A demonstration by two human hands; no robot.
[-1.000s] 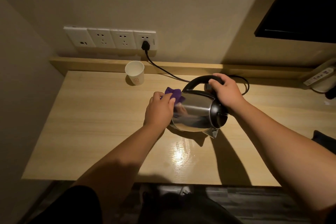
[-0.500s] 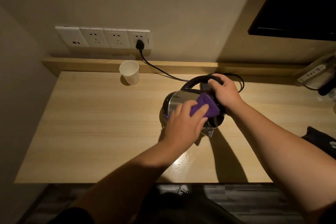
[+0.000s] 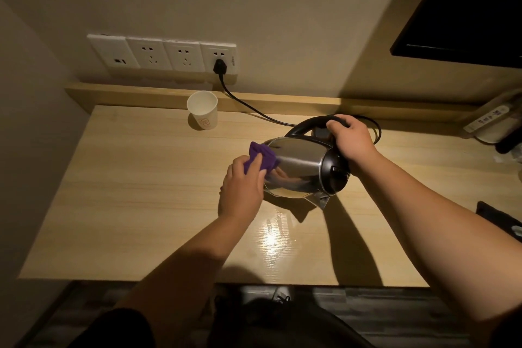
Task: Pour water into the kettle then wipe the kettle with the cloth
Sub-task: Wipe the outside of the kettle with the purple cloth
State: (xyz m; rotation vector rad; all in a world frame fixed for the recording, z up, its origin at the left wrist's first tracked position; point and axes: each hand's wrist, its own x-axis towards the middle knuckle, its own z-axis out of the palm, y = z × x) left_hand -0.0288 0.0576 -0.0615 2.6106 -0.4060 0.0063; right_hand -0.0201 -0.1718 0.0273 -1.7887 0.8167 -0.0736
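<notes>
While I keep the kettle point(image 3: 299, 168) tipped on its side a little right of the desk's centre, lid turned toward five o'clock and spout low near the wood, I judge the wiping step to be in hand; the closed lid suggests the pouring is done, though I cannot see any water inside. My right hand point(image 3: 348, 138) is curled round the black handle at the kettle's one o'clock side and holds it at that tilt. My left hand point(image 3: 243, 186) grips the purple cloth point(image 3: 262, 157) and presses it against the steel body at the nine o'clock end, near the base. That end and the upper flank are within reach of the cloth; the underside facing the desk is hidden from me.

Next, I think, the cloth should sweep along the body toward the lid, with the right hand rolling the handle so the hidden side comes up. The grip must stay firm, since a polished shell could slip, and a tilted kettle may dribble from the spout.

Farther out, a white paper cup point(image 3: 202, 113) stands upright at ten o'clock from the kettle, well apart. A black power cord point(image 3: 248, 106) runs from the wall sockets point(image 3: 163, 55) at eleven o'clock toward the handle. All rests on the wooden desk point(image 3: 127, 192).
</notes>
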